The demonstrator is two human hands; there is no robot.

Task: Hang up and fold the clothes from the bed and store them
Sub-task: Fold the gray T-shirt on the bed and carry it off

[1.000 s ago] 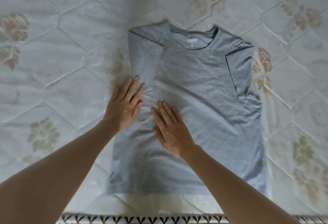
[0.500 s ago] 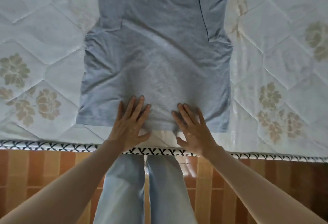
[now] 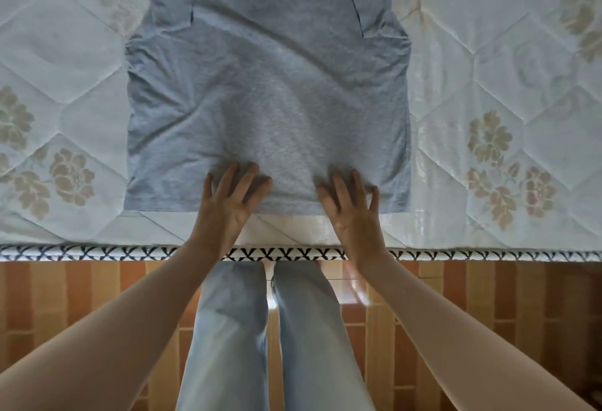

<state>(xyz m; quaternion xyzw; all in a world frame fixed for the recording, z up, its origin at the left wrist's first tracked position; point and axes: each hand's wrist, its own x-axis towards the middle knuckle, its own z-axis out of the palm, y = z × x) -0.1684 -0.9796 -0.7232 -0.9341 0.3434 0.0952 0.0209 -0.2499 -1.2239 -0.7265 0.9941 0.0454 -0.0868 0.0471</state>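
Observation:
A grey T-shirt (image 3: pixel 270 91) lies flat on the quilted white mattress (image 3: pixel 488 52), both short sleeves folded inward over its body, its collar cut off by the top of the view. My left hand (image 3: pixel 229 205) rests flat with spread fingers on the shirt's bottom hem, left of centre. My right hand (image 3: pixel 353 212) lies the same way on the hem, right of centre. Both palms extend past the hem onto the mattress.
The mattress edge with black-and-white patterned piping (image 3: pixel 97 252) runs across the view just below my hands. Beneath it are orange-brown floor tiles (image 3: pixel 505 313) and my legs in light blue jeans (image 3: pixel 270 345), standing against the bed.
My hands slid down the shirt from its chest area to the bottom hem and have spread a little wider apart. The view tilted downward, bringing the mattress edge, floor and my legs in.

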